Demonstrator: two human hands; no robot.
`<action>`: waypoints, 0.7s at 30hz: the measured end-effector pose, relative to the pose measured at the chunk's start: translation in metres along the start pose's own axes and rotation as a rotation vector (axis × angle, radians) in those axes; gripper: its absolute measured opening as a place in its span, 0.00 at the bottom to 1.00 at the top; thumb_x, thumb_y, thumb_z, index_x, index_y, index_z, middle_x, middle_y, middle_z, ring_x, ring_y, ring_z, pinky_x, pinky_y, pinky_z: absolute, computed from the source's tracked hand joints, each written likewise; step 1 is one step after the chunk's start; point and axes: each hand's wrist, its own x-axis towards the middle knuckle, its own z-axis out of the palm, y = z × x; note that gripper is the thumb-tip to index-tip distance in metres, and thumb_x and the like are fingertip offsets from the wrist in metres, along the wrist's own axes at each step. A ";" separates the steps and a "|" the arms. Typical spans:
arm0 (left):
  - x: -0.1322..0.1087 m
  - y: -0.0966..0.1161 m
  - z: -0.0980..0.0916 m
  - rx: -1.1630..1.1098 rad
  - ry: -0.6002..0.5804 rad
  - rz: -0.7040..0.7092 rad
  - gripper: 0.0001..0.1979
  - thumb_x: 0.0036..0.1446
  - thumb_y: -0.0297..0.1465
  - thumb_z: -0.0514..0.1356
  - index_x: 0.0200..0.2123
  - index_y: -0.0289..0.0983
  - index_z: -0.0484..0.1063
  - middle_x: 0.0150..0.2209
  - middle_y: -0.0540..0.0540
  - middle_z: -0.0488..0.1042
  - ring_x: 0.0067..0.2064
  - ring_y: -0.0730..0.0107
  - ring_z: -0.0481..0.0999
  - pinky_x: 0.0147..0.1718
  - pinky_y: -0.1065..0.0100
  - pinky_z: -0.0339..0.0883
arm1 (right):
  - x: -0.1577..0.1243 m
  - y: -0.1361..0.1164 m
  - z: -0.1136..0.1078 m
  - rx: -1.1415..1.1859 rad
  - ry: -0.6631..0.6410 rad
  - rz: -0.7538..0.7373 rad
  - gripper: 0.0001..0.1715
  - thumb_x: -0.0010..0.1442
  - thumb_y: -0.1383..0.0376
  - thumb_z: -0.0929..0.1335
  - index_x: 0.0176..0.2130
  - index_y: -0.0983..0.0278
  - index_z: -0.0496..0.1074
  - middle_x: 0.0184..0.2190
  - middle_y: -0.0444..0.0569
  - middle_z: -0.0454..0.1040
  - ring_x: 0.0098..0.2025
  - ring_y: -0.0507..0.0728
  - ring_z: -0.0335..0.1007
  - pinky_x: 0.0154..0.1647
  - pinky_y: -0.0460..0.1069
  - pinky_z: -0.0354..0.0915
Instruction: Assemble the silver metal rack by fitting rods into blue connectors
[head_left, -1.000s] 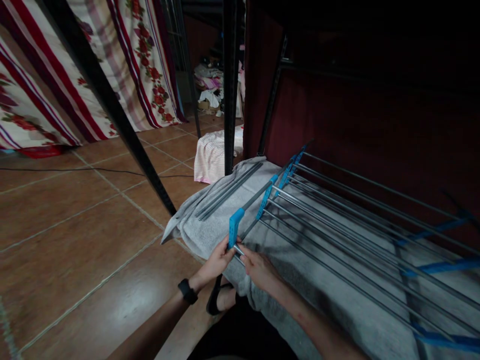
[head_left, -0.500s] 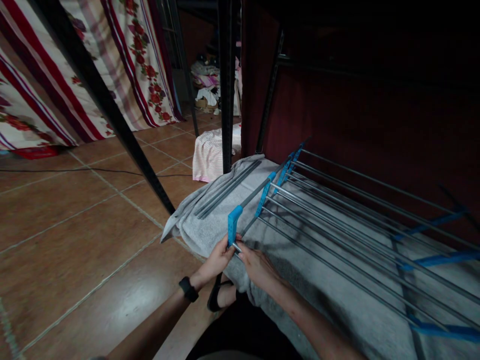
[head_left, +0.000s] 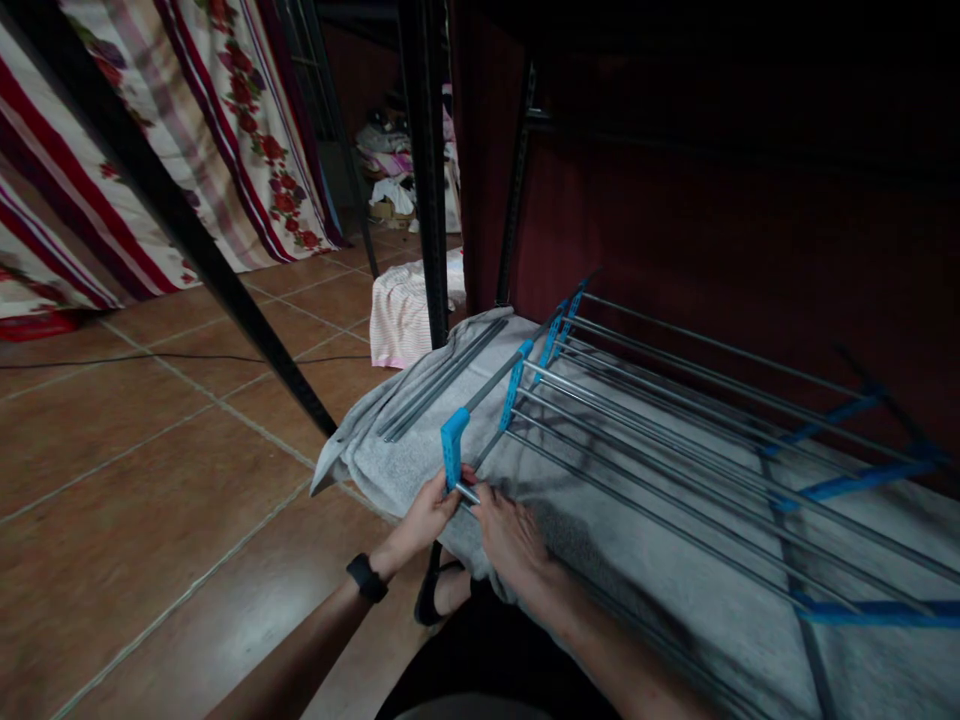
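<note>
My left hand [head_left: 429, 512], with a black band on its wrist, is closed around the lower end of a blue plastic bracket [head_left: 453, 440]. Close beside it, my right hand [head_left: 510, 528] is wrapped round a thin metal rod [head_left: 468, 493]. One end of that rod meets the bracket's bottom; whether it is fully inside is hidden by my fingers. The bracket caps a grey tube of a drying rack [head_left: 600, 385], whose several metal rods run between blue end pieces. Rack and rod lie over a grey towel-like cloth [head_left: 420, 462].
Several loose metal rods [head_left: 446, 380] lie on the cloth, left of the rack. Black metal posts [head_left: 225, 300] rise at the left and behind. A striped cloth [head_left: 401, 310] covers something on the tiled floor [head_left: 187, 480]. A dark cable [head_left: 187, 357] crosses the tiles.
The view has shifted slightly, so the scene sits further left. My right hand is a little further from the bracket, and more of the rod shows between my hands.
</note>
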 end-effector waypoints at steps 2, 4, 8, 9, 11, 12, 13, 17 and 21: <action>0.000 -0.001 0.000 0.009 0.001 -0.005 0.11 0.58 0.32 0.57 0.44 0.37 0.73 0.44 0.42 0.78 0.47 0.60 0.76 0.53 0.57 0.70 | 0.000 -0.001 0.002 -0.005 0.008 -0.004 0.16 0.74 0.65 0.58 0.55 0.62 0.69 0.51 0.55 0.78 0.51 0.62 0.76 0.49 0.54 0.67; 0.000 -0.002 0.000 0.013 0.004 -0.011 0.12 0.58 0.32 0.57 0.44 0.38 0.73 0.43 0.42 0.78 0.47 0.60 0.76 0.53 0.57 0.70 | 0.000 0.000 0.004 0.002 0.016 -0.014 0.16 0.74 0.65 0.58 0.55 0.61 0.69 0.51 0.54 0.78 0.51 0.62 0.76 0.48 0.54 0.67; -0.001 -0.004 -0.001 0.027 0.014 -0.013 0.12 0.57 0.33 0.58 0.44 0.38 0.73 0.43 0.43 0.78 0.47 0.60 0.76 0.55 0.57 0.69 | 0.002 0.004 0.007 0.014 0.022 -0.039 0.17 0.74 0.65 0.56 0.55 0.62 0.69 0.52 0.54 0.78 0.51 0.61 0.76 0.48 0.54 0.66; -0.001 -0.005 -0.001 0.033 0.013 -0.012 0.12 0.57 0.33 0.58 0.45 0.38 0.73 0.43 0.43 0.78 0.47 0.60 0.76 0.55 0.57 0.69 | 0.003 0.004 0.007 0.022 0.026 -0.047 0.18 0.74 0.65 0.56 0.55 0.62 0.69 0.51 0.54 0.78 0.51 0.61 0.76 0.48 0.53 0.66; 0.002 -0.008 -0.003 0.044 0.005 -0.003 0.12 0.58 0.35 0.58 0.44 0.38 0.73 0.43 0.42 0.78 0.46 0.60 0.77 0.55 0.56 0.70 | 0.006 0.006 0.009 0.044 0.039 -0.062 0.18 0.74 0.64 0.56 0.54 0.62 0.70 0.51 0.54 0.78 0.51 0.60 0.76 0.49 0.53 0.66; 0.003 -0.010 -0.004 0.052 0.003 0.002 0.13 0.58 0.36 0.58 0.44 0.37 0.73 0.43 0.42 0.79 0.46 0.59 0.77 0.55 0.55 0.70 | 0.007 0.006 0.010 0.051 0.047 -0.067 0.17 0.74 0.64 0.56 0.54 0.62 0.70 0.51 0.54 0.78 0.51 0.60 0.76 0.49 0.52 0.67; 0.004 -0.012 -0.005 0.064 0.004 0.005 0.14 0.59 0.39 0.59 0.44 0.37 0.73 0.43 0.41 0.79 0.47 0.58 0.77 0.55 0.55 0.70 | 0.008 0.006 0.012 0.055 0.058 -0.067 0.17 0.74 0.64 0.57 0.53 0.62 0.70 0.51 0.54 0.78 0.51 0.60 0.76 0.49 0.53 0.67; 0.007 -0.023 -0.014 0.176 0.039 0.000 0.25 0.55 0.52 0.61 0.43 0.37 0.74 0.46 0.37 0.80 0.51 0.51 0.78 0.56 0.50 0.70 | -0.001 0.008 0.016 0.028 0.184 -0.095 0.17 0.72 0.58 0.62 0.55 0.62 0.69 0.50 0.53 0.78 0.53 0.61 0.74 0.56 0.57 0.66; 0.007 -0.026 -0.020 0.371 0.074 0.092 0.30 0.51 0.53 0.61 0.53 0.44 0.73 0.54 0.42 0.78 0.55 0.46 0.77 0.56 0.46 0.72 | -0.035 0.026 0.015 -0.017 0.425 -0.144 0.24 0.71 0.56 0.63 0.61 0.62 0.64 0.52 0.52 0.76 0.55 0.61 0.70 0.61 0.57 0.64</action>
